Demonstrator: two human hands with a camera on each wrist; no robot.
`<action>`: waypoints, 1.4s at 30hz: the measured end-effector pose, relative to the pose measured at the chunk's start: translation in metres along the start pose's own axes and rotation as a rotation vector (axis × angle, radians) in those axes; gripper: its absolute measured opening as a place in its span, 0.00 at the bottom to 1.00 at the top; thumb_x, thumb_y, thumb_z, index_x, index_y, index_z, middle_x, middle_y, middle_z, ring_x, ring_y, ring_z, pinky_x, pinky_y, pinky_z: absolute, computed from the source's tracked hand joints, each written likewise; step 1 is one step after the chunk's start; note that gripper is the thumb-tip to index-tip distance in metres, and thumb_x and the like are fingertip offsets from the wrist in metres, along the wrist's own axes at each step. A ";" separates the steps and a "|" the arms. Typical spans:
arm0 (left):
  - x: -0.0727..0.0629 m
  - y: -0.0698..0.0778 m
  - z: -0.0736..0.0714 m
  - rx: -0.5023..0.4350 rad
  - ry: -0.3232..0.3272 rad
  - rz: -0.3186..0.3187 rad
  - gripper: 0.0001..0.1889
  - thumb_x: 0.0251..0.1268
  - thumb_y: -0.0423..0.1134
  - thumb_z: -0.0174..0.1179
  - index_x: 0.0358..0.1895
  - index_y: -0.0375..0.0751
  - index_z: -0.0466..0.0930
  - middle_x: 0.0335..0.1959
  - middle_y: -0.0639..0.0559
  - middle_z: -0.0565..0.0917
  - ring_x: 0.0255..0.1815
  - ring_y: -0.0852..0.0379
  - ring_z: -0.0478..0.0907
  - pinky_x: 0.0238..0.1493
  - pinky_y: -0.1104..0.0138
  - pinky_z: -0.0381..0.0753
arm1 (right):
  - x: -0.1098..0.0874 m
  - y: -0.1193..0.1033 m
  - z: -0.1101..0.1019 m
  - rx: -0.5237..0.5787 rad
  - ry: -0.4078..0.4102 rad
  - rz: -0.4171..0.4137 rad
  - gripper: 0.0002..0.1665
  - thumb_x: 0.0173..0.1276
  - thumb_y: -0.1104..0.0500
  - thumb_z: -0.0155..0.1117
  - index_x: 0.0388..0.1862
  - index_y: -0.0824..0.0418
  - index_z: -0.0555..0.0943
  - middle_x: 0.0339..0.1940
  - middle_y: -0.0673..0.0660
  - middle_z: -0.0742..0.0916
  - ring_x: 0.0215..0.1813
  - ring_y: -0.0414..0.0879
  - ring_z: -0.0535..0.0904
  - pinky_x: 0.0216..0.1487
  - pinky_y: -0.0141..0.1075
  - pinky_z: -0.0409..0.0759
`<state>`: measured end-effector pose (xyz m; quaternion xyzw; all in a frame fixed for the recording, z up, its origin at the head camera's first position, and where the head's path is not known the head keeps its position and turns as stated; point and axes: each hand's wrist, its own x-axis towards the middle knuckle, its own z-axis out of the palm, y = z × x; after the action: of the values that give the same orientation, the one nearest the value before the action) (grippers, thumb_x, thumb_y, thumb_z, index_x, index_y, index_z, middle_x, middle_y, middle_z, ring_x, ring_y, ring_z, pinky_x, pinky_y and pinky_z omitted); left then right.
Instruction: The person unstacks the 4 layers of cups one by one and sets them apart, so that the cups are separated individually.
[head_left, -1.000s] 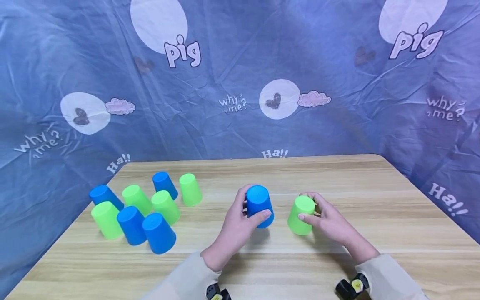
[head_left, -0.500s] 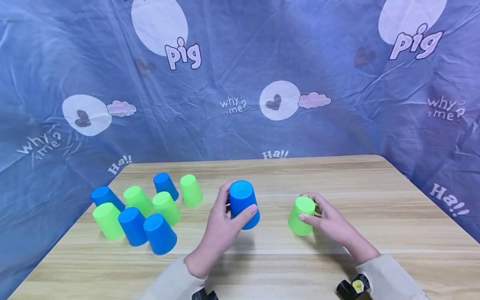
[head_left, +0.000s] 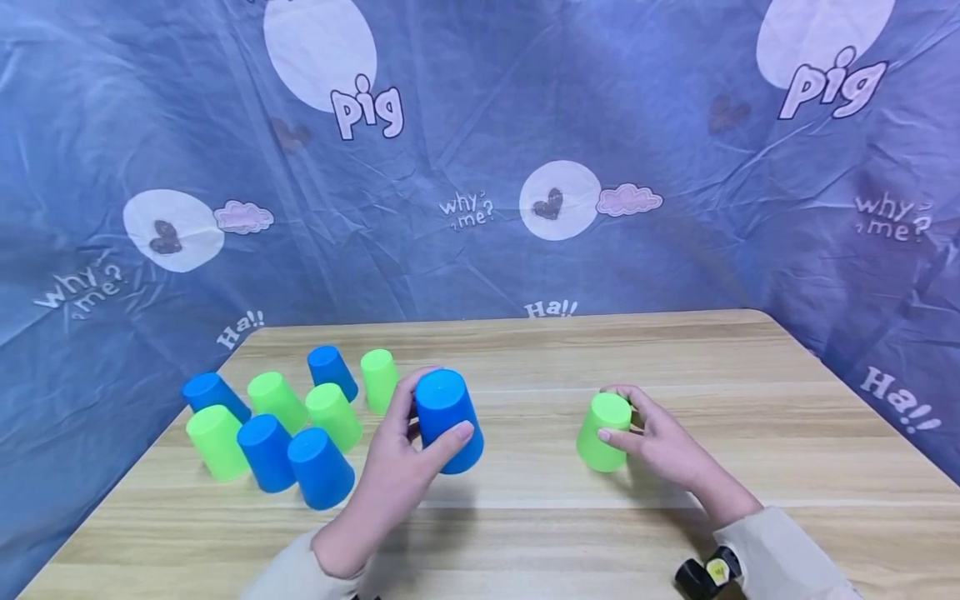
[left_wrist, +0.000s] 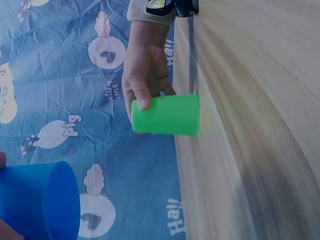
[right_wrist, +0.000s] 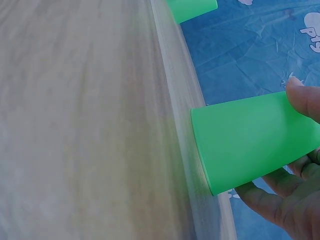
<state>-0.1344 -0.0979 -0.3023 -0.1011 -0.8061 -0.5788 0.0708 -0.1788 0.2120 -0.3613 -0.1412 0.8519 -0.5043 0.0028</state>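
My left hand point(head_left: 397, 467) grips an upside-down blue cup point(head_left: 448, 423) above the table, thumb across its near side and fingers behind it. The open rim of that blue cup point(left_wrist: 55, 200) shows at the lower left of the left wrist view. Over to the right, my right hand point(head_left: 663, 442) holds a green cup point(head_left: 602, 433), also mouth down, between thumb and fingers. In the right wrist view the green cup point(right_wrist: 250, 145) has the thumb on one side and the fingers along the other.
Several upside-down cups stand grouped at the table's left, among them a blue cup point(head_left: 321, 468) nearest my left arm and a green cup point(head_left: 378, 381) at the back. The wooden table point(head_left: 540, 542) ends at a blue printed cloth point(head_left: 450, 267) behind it.
My left hand has carried the blue cup leftward, away from the green one and nearer the grouped cups. The right hand and its green cup have stayed in place.
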 end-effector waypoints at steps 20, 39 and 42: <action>-0.018 -0.009 -0.078 0.043 0.187 -0.105 0.35 0.60 0.45 0.62 0.68 0.52 0.54 0.64 0.43 0.65 0.63 0.43 0.64 0.61 0.42 0.64 | 0.004 0.003 -0.003 -0.034 -0.006 0.004 0.30 0.64 0.57 0.61 0.62 0.63 0.63 0.51 0.60 0.78 0.56 0.55 0.73 0.55 0.51 0.69; -0.051 -0.063 -0.160 0.069 0.627 -0.399 0.33 0.60 0.46 0.61 0.65 0.62 0.53 0.56 0.61 0.63 0.55 0.56 0.62 0.68 0.51 0.59 | 0.004 0.003 -0.004 -0.011 -0.025 -0.011 0.30 0.63 0.57 0.61 0.62 0.64 0.63 0.52 0.60 0.77 0.55 0.53 0.71 0.57 0.54 0.67; -0.053 -0.071 -0.168 0.093 0.649 -0.482 0.34 0.59 0.50 0.60 0.64 0.63 0.51 0.56 0.59 0.62 0.52 0.55 0.62 0.65 0.45 0.60 | 0.004 0.003 -0.005 0.001 -0.040 -0.015 0.30 0.63 0.58 0.61 0.61 0.64 0.63 0.52 0.60 0.76 0.55 0.53 0.71 0.57 0.53 0.67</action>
<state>-0.1011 -0.2830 -0.3262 0.2822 -0.7676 -0.5437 0.1884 -0.1845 0.2168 -0.3610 -0.1576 0.8503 -0.5019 0.0158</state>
